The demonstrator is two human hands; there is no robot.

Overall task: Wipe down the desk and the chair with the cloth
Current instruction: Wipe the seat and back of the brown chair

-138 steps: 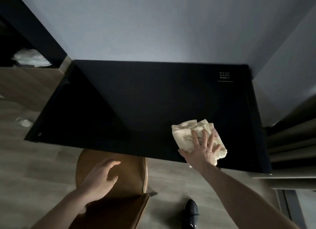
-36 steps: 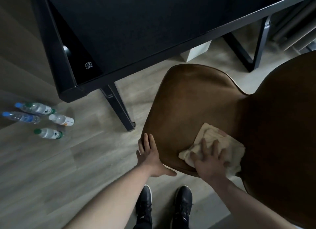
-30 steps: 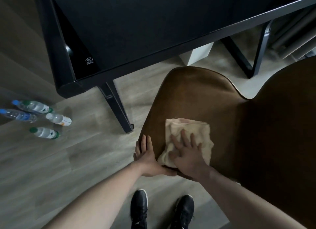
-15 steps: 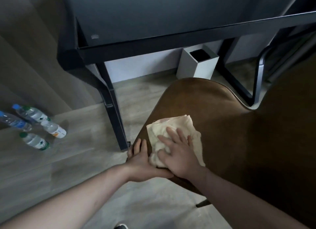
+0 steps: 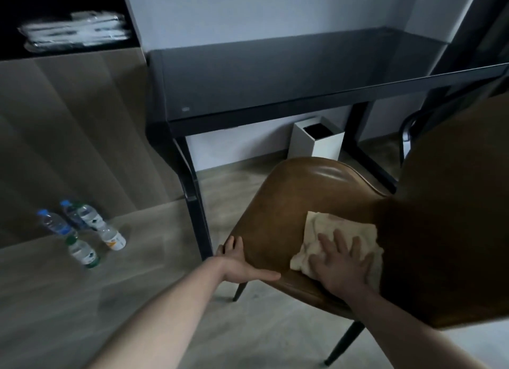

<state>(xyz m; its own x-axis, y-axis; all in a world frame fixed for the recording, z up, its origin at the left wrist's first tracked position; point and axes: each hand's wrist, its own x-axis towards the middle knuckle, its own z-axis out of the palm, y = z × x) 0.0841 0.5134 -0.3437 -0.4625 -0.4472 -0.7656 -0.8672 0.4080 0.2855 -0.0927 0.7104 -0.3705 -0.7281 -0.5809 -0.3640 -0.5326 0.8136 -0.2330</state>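
Observation:
A brown leather chair (image 5: 300, 192) stands in front of the black desk (image 5: 275, 74), its backrest rising dark at the right. A cream folded cloth (image 5: 333, 228) lies on the seat near the backrest. My right hand (image 5: 341, 264) presses flat on the cloth with its fingers spread. My left hand (image 5: 237, 261) holds the seat's left front edge, thumb lying along the top and fingers reaching over the rim.
Several plastic water bottles (image 5: 80, 231) stand on the wooden floor at the left. A white bin (image 5: 316, 142) sits under the desk by the wall. A wood-faced cabinet (image 5: 71, 126) with a dark shelf stands left of the desk.
My right hand has slid the cloth to the right across the seat, toward the backrest. The view has tilted up, showing the desk top and wall. My left hand stays on the seat edge.

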